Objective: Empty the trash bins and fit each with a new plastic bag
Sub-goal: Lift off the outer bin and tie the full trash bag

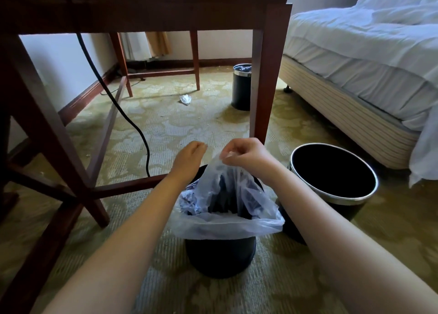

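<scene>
A black trash bin (219, 257) stands on the carpet right in front of me, with a clear plastic bag (227, 226) draped over its near rim. My right hand (246, 153) pinches the bag's far edge and holds it up above the bin. My left hand (190, 153) hovers just left of it, fingers loosely curled, holding nothing. A second black bin (334, 195) with a metal rim stands to the right, with no bag in it. A third bin (241, 87) stands farther back by the table leg.
A dark wooden table (260, 81) stands over the carpet ahead and to the left, with a black cable (132, 121) hanging under it. A crumpled white tissue (185, 99) lies on the floor. A bed (355, 65) fills the right side.
</scene>
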`<state>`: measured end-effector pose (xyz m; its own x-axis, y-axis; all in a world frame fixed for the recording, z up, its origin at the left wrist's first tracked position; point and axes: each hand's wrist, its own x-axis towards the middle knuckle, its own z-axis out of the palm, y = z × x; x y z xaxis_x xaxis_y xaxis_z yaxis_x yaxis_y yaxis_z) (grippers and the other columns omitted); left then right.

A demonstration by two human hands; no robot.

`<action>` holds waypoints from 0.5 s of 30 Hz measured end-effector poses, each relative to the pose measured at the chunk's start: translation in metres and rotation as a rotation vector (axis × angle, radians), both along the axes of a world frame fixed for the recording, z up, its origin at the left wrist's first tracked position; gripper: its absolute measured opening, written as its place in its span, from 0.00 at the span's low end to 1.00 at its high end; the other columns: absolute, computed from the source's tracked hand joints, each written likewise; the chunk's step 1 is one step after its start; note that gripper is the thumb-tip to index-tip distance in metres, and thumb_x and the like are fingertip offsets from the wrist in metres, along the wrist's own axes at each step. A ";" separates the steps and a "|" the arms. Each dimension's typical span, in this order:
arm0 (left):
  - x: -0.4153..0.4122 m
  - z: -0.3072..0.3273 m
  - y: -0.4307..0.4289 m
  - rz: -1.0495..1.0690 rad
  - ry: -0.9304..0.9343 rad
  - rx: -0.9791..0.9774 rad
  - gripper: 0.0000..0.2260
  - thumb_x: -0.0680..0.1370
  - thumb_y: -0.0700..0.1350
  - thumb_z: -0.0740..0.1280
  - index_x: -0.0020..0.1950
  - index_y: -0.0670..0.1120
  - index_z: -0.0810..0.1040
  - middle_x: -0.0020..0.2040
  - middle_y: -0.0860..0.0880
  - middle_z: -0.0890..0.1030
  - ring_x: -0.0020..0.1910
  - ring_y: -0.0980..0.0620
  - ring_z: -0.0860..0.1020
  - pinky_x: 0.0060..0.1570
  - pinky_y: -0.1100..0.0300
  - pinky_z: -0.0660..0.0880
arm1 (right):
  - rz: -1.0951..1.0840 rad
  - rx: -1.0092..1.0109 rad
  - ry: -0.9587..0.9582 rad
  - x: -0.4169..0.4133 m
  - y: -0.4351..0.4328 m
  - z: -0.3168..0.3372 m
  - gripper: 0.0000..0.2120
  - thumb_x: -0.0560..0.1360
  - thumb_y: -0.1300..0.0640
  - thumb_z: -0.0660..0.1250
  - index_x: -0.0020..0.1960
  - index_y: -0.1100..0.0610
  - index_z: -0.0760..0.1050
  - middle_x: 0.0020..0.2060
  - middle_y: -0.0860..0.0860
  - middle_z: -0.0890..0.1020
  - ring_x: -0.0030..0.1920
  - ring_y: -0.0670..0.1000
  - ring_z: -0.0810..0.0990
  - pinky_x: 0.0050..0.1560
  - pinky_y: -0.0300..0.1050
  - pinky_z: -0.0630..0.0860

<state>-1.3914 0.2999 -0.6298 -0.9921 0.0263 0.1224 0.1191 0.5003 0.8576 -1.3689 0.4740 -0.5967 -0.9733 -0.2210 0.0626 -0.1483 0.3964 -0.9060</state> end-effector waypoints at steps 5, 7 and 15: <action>0.012 0.008 0.021 -0.342 -0.302 0.079 0.23 0.79 0.64 0.51 0.50 0.54 0.82 0.46 0.50 0.83 0.49 0.56 0.79 0.57 0.56 0.71 | -0.018 0.150 0.210 0.006 -0.001 0.010 0.14 0.69 0.68 0.69 0.35 0.49 0.78 0.26 0.44 0.68 0.28 0.45 0.64 0.34 0.40 0.65; 0.013 0.008 0.020 -0.327 -0.315 0.001 0.29 0.77 0.67 0.51 0.52 0.47 0.81 0.48 0.49 0.82 0.52 0.51 0.78 0.59 0.52 0.71 | -0.074 0.273 0.312 0.004 0.005 0.007 0.12 0.70 0.67 0.68 0.39 0.49 0.78 0.27 0.43 0.69 0.29 0.44 0.66 0.35 0.41 0.67; 0.013 0.016 -0.024 -0.193 -0.131 -0.210 0.12 0.75 0.39 0.67 0.33 0.46 0.69 0.29 0.52 0.69 0.29 0.55 0.67 0.33 0.62 0.66 | -0.309 0.702 0.334 -0.002 0.032 -0.013 0.12 0.75 0.59 0.63 0.57 0.52 0.78 0.47 0.53 0.80 0.50 0.55 0.77 0.46 0.44 0.67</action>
<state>-1.3782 0.2761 -0.6133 -0.9734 0.2266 -0.0338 0.1245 0.6468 0.7524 -1.3708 0.5063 -0.6102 -0.9512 -0.0428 0.3056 -0.1573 0.9193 -0.3607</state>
